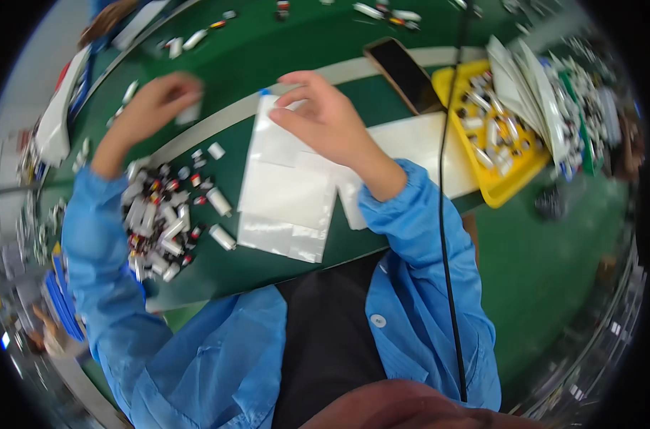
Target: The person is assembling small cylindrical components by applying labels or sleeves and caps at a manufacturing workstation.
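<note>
Plastic bags [285, 196], any lettering illegible, lie beneath half-open, empty right hand [323, 118]; left hand [157, 104] curled, grip unclear.

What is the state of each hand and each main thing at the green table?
Bare left hand, blurred, curled; grip unclear
Bare right hand, loosely bent, nothing visibly held
Whitish rectangular plastic bags, lying flat, overlapping
Small white cylindrical parts, heaped; several apart
Black rectangular smartphone, face up, screen dark
Yellow rectangular plastic tray, holding loose pieces
</note>
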Demonstrator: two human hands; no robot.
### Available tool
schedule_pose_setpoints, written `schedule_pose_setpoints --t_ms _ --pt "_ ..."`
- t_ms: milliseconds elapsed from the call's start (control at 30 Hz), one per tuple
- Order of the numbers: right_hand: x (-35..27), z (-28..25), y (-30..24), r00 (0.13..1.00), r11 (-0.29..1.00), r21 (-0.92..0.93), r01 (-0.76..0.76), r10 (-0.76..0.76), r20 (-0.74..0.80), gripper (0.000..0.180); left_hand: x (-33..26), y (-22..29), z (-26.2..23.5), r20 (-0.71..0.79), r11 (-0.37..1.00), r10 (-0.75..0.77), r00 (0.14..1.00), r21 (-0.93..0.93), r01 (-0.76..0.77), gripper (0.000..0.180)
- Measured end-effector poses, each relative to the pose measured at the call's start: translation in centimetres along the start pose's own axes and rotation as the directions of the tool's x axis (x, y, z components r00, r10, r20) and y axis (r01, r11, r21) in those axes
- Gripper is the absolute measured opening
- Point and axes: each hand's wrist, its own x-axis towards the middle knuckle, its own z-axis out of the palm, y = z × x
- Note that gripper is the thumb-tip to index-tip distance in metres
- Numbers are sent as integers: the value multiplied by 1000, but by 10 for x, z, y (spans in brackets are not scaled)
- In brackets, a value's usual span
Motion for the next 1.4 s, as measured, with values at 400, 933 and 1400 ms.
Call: schedule_pose_setpoints --t_ms 400,933,1400 --pt "-39 -141 -66 897 831 -553 -57 -200 -393 52 135 -45 4 -489 995 -33 871 68 76 32" --pt "-7 -20 -29 963 547 -793 267 -112 246 15 105 -164 -24 -450 890 -190 873 296 346 30" --pt "-34 0 -14 917 465 -847 257 161 366 9 -49 41 2 -265 960 -276 924 -29 278 44"
